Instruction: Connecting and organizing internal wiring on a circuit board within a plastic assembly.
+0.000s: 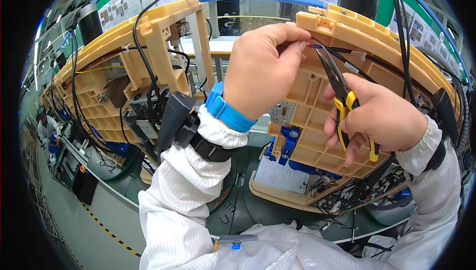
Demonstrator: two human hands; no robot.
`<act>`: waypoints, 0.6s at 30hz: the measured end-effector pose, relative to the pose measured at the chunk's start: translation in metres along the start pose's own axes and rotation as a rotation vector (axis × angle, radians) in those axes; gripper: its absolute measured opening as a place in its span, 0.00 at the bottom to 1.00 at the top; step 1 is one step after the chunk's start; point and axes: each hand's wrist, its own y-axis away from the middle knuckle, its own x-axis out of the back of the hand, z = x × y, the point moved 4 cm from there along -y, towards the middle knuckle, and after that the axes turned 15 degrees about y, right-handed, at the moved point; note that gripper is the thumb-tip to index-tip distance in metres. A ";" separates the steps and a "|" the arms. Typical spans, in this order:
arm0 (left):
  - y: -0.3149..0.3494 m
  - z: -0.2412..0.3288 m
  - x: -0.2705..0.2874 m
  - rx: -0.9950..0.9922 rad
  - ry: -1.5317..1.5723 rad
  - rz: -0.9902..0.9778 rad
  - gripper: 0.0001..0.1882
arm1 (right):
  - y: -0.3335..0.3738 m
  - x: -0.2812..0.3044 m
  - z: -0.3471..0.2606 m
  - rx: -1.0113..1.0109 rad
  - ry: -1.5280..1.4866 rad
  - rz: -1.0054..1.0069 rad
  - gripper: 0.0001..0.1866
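Note:
My left hand [265,66], with a blue strap round its wrist, is raised to the upper edge of a tan plastic frame [317,96]. Its thumb and forefinger pinch a thin red wire [312,42]. Long-nosed pliers [339,89] with yellow and black handles are in my right hand [382,114]. The fingers wrap round the handles, which stand apart. The tips of the pliers reach a small blue piece on the wire, just right of my left fingertips. Whether the jaws grip it, I cannot tell. Black cables [357,54] run rightward from there along the frame.
A second tan frame [148,37] with hanging black cables stands at the left. Below the right frame lie a white sheet [282,176] and a tangle of wires and connectors [352,195]. Small dark parts [225,213] rest on the green surface. A person [48,128] is far left.

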 end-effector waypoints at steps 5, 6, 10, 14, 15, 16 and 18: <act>0.003 -0.001 -0.002 -0.142 0.038 0.011 0.12 | -0.009 -0.001 -0.011 -0.059 0.099 0.031 0.21; 0.003 0.000 -0.002 -0.165 0.035 0.022 0.12 | -0.010 -0.001 -0.013 -0.098 0.107 0.034 0.22; 0.003 -0.002 0.001 -0.193 -0.052 0.022 0.12 | -0.013 -0.002 -0.017 -0.065 0.081 0.074 0.21; 0.001 0.000 0.000 -0.277 -0.166 -0.004 0.11 | -0.013 0.000 -0.024 -0.084 0.263 0.121 0.22; 0.001 0.001 0.001 -0.284 -0.192 -0.012 0.11 | -0.012 -0.001 -0.025 -0.042 0.264 0.102 0.23; 0.001 0.003 0.002 -0.282 -0.191 -0.012 0.11 | -0.010 -0.001 -0.026 0.000 0.265 0.084 0.25; -0.001 0.000 0.003 -0.196 -0.086 -0.023 0.11 | -0.006 -0.001 -0.026 0.078 0.265 0.052 0.28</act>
